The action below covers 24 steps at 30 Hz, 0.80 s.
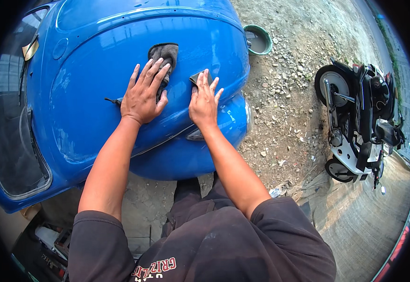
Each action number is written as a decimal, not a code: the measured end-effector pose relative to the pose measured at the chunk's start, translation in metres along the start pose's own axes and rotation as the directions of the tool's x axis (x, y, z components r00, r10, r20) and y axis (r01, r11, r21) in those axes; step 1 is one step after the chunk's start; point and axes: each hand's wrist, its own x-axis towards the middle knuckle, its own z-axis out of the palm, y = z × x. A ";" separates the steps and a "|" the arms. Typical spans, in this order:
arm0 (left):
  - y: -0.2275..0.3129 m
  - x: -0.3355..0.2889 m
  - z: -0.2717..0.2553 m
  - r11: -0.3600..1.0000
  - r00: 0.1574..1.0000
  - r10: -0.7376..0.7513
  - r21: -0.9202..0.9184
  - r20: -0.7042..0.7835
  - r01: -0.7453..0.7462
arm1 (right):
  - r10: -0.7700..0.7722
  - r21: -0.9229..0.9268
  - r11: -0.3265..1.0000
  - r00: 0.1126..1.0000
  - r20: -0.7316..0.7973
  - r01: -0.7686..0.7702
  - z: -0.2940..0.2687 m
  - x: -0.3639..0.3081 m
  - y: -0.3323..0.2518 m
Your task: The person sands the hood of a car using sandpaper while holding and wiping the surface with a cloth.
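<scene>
Both hands are on the blue car body (106, 61). My left hand (144, 96) lies over a dark grey cloth (167, 52), pressing it to the curved panel with fingers stretched and a little apart. The cloth sticks out past the fingertips and beside the thumb, and a dark corner shows to the left of the hand. To the right, my right hand (205, 103) holds a small dark sheet (195, 78) that looks like sandpaper against the panel, near its rounded edge. Most of the sheet is hidden under the fingers.
A green tub (259, 40) of murky grey water stands on the gravel (280, 80) beside the car. Farther right is a parked motorcycle (362, 113). The car's window (14, 136) is at the left, and a rounded blue fender (176, 160) bulges close to my legs.
</scene>
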 end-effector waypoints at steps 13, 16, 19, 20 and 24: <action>-0.004 -0.003 0.006 1.000 1.000 0.001 -0.001 -0.007 -0.001 | -0.043 0.084 0.996 0.998 0.055 0.039 0.019 -0.046 -0.006; -0.004 -0.002 0.001 1.000 1.000 0.011 0.006 -0.007 -0.011 | -0.034 -0.046 0.998 0.999 0.041 0.036 0.009 -0.016 0.001; 0.001 0.004 -0.002 1.000 1.000 0.023 0.004 -0.015 -0.023 | 0.023 0.064 0.998 0.999 -0.041 -0.020 -0.002 0.045 0.016; -0.001 0.002 -0.001 1.000 1.000 0.021 0.008 -0.013 -0.021 | 0.037 0.141 0.990 0.998 -0.053 -0.029 -0.010 0.059 0.018; -0.008 -0.007 0.003 1.000 1.000 0.002 0.027 -0.003 -0.002 | 0.214 0.453 0.883 0.965 -0.150 -0.125 -0.050 0.078 0.036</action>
